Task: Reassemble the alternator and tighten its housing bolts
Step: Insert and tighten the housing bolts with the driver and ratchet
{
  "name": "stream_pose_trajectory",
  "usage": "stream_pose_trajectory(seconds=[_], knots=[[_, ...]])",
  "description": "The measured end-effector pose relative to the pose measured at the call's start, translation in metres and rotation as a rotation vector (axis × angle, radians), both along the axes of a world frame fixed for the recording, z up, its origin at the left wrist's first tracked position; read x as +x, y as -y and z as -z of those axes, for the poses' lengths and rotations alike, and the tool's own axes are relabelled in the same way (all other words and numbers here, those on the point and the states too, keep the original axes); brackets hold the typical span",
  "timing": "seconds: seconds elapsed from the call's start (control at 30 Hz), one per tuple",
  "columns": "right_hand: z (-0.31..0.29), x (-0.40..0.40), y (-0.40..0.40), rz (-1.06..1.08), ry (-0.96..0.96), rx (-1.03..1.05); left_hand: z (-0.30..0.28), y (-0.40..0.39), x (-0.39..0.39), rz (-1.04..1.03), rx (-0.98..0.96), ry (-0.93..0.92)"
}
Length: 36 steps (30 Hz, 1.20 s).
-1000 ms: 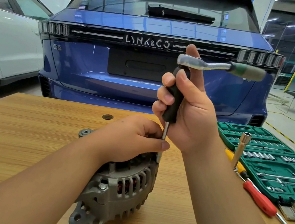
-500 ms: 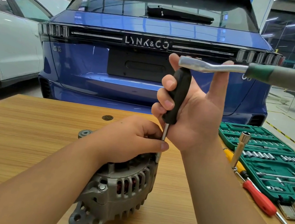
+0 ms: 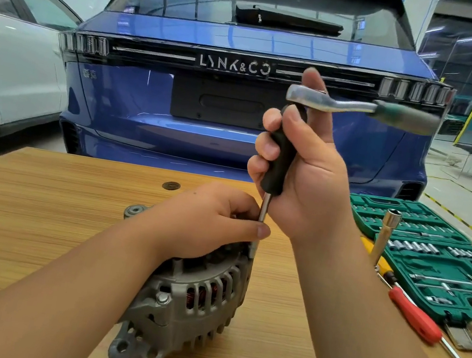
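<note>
- The ratchet wrench (image 3: pixel 362 107) has swung since half a second ago: its green grip, which then reached far out to the right, now looks shorter and blurred, and the forefinger that lay along the bar now stands upright behind the ratchet head.
- The right hand (image 3: pixel 307 172) has its fingers curled round the black handle of the upright socket driver (image 3: pixel 279 158), on whose top the ratchet head sits.
- The left hand (image 3: pixel 209 221) rests on top of the alternator (image 3: pixel 187 295), thumb and fingers pinching the driver's steel shaft just above the housing.
- The alternator lies on its side on the wooden worktop (image 3: pixel 18 220), near the front middle; copper windings show through the slots, and one bolt head faces me.
- On the right of the worktop lies one open green socket set case (image 3: pixel 447 270), rows of sockets in its trays.
- Against the case leans one long tubular socket (image 3: pixel 386 235).
- Beside it lie two screwdrivers, one red-handled (image 3: pixel 414 318) and one yellow-handled (image 3: pixel 372 251).
- Behind the worktop stands one blue car (image 3: pixel 147 101), its tailgate lettered "LYNK&CO".
- One white car (image 3: pixel 4 62) is parked on the left.
</note>
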State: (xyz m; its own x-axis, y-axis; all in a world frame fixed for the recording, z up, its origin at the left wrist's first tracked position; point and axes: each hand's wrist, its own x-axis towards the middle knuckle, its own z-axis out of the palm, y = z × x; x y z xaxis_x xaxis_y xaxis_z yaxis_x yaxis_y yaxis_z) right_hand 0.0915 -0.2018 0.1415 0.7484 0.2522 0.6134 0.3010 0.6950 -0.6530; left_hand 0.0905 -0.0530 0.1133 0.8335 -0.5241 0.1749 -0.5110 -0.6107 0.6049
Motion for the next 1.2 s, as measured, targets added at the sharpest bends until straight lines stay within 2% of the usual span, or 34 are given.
stream_pose_trajectory(seconds=[0.13,0.33,0.47,0.53,0.63,0.7,0.83,0.97,1.2], knots=[[0.000,-0.003,-0.005,0.077,0.095,-0.057,0.001,-0.002,0.000,0.003,-0.024,-0.002],[-0.001,-0.002,-0.001,-0.110,0.059,-0.013,0.002,-0.002,-0.001,0.017,-0.032,-0.016],[-0.002,-0.001,0.001,-0.121,0.005,-0.041,0.001,-0.002,-0.001,0.023,-0.036,-0.019],[-0.004,-0.002,0.000,-0.050,-0.051,-0.039,0.000,-0.002,-0.001,0.020,-0.016,-0.009],[-0.006,0.000,0.002,0.183,-0.128,-0.049,0.000,0.000,-0.001,0.020,0.033,0.013],[-0.007,0.000,0.004,0.206,-0.145,-0.070,0.000,0.001,-0.001,0.014,0.041,0.021],[-0.005,-0.003,0.002,-0.036,-0.092,-0.003,0.000,0.000,-0.002,0.015,0.006,0.023],[-0.003,-0.006,-0.007,0.084,0.046,-0.031,0.001,-0.002,-0.001,0.012,-0.007,0.011],[-0.001,-0.004,-0.005,0.067,0.052,-0.030,0.001,-0.002,-0.001,0.003,0.003,0.006]])
